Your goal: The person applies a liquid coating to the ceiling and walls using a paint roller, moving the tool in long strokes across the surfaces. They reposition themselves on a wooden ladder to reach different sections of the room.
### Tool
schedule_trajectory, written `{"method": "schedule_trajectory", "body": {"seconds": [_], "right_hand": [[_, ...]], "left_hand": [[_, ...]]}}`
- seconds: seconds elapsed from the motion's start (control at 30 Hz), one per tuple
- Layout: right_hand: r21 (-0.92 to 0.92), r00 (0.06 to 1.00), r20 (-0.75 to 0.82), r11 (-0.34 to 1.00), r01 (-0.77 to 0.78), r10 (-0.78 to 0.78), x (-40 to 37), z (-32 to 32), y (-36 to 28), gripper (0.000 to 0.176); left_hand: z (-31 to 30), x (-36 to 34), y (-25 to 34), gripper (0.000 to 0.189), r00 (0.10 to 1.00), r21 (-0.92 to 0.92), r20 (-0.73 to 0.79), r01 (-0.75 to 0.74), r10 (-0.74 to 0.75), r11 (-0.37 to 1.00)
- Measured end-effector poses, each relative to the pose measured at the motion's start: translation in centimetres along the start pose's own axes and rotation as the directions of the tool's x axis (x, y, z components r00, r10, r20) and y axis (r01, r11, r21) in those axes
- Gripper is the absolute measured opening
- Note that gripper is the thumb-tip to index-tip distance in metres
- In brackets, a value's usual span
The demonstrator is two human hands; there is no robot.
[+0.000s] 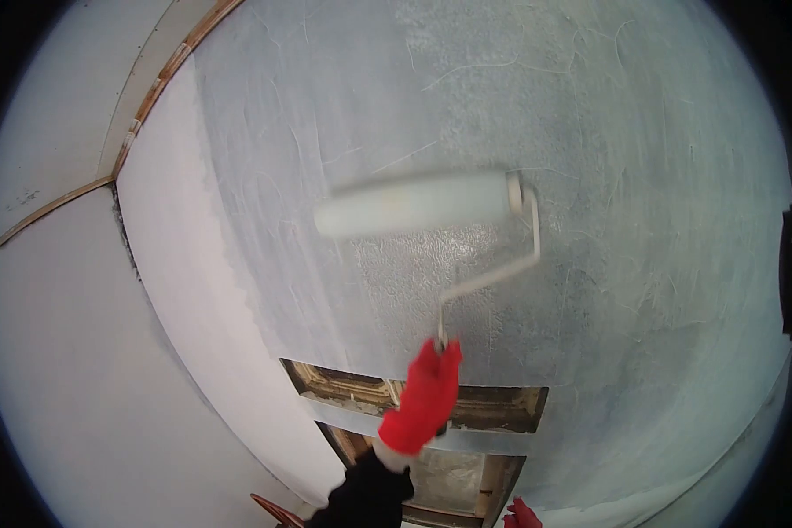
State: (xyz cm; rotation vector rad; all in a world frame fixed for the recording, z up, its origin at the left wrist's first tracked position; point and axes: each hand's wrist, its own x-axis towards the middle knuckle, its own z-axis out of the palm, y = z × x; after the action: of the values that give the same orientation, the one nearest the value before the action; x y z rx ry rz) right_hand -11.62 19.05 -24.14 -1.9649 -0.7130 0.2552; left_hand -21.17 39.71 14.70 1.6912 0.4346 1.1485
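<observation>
My left hand (422, 396), in a red glove and black sleeve, is closed around the handle of a paint roller (422, 204). The roller's long pale sleeve lies almost level against the grey wall (326, 106), slightly blurred. Its bent wire frame (493, 278) comes down from the right end to my hand. Just below the roller, the wall has a wet, shiny, textured patch (449, 255). My right hand (521, 513), also in a red glove, shows only partly at the bottom edge; whether it holds anything is hidden.
Below the roller, a framed opening (502, 409) is set in the wall, with a window or door (449, 480) under it. A white strip (185, 194) borders the grey area on the left. Wooden trim (163, 79) runs along the ceiling edge. A dark object (791, 273) sits at far right.
</observation>
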Motion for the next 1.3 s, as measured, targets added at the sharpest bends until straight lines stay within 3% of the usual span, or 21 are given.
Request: {"method": "schedule_trajectory", "body": {"seconds": [0.07,0.17,0.2,0.33,0.47,0.57,0.67,0.77,0.9,0.97,1.1,1.17,1.3], "right_hand": [[0.020,1.000,-0.002,1.000,-0.004,0.004,1.0,0.1,0.2,0.047],[0.075,1.000,-0.025,0.997,0.011,-0.009,2.2,-0.5,-0.1,0.044],[0.094,0.999,-0.037,0.995,0.024,-0.021,2.5,-1.0,-0.3,0.043],[0.188,0.990,-0.116,0.977,0.103,-0.082,3.3,-3.5,-2.0,0.040],[0.277,0.947,-0.237,0.919,0.281,-0.218,3.4,-7.0,-5.5,0.037],[0.291,0.853,-0.343,0.819,0.495,-0.393,3.5,-10.0,-10.0,0.034],[0.133,0.708,-0.365,0.718,0.683,-0.605,4.0,-14.4,-17.7,0.038],[0.165,0.666,-0.363,0.658,0.735,-0.652,4.0,-17.2,-23.9,0.041],[0.167,0.635,-0.311,0.618,0.769,-0.707,3.9,-16.8,-25.1,0.042],[0.249,0.673,-0.244,0.626,0.739,-0.698,3.6,-15.5,-23.8,0.044],[0.275,0.720,-0.299,0.666,0.693,-0.626,3.3,-12.7,-21.1,0.045],[0.502,0.857,-0.262,0.696,0.513,-0.444,1.9,-12.2,-20.9,0.038],[0.483,0.874,-0.230,0.730,0.484,-0.428,1.5,-11.1,-19.8,0.039]], "left_hand": [[-0.5,3.8,4.7,0.027,0.992,0.054,-0.004,-0.124,0.125,0.991],[-1.3,8.6,12.7,0.038,0.993,0.095,0.039,-0.116,0.113,0.989],[-1.6,10.4,15.0,0.037,0.969,0.069,0.090,-0.235,0.229,0.970],[-1.3,16.4,24.4,0.034,0.910,0.107,0.132,-0.407,0.393,0.907],[-0.9,20.2,31.5,0.034,0.843,0.162,0.208,-0.530,0.496,0.832],[-0.8,22.0,34.5,0.034,0.808,0.141,0.244,-0.577,0.537,0.804],[-0.6,21.7,35.8,0.033,0.785,0.082,0.266,-0.597,0.560,0.798],[-0.8,21.9,35.8,0.033,0.775,0.094,0.280,-0.609,0.566,0.787],[-1.3,22.4,34.6,0.035,0.805,0.107,0.229,-0.580,0.548,0.807],[-1.3,22.1,33.1,0.036,0.810,0.078,0.153,-0.582,0.567,0.810],[-2.5,18.9,31.3,0.038,0.836,0.043,-0.089,-0.541,0.542,0.840],[-4.3,17.7,30.4,0.039,0.849,0.006,-0.091,-0.523,0.521,0.852],[-8.2,15.3,29.4,0.040,0.879,-0.086,-0.022,-0.476,0.476,0.875]]}}
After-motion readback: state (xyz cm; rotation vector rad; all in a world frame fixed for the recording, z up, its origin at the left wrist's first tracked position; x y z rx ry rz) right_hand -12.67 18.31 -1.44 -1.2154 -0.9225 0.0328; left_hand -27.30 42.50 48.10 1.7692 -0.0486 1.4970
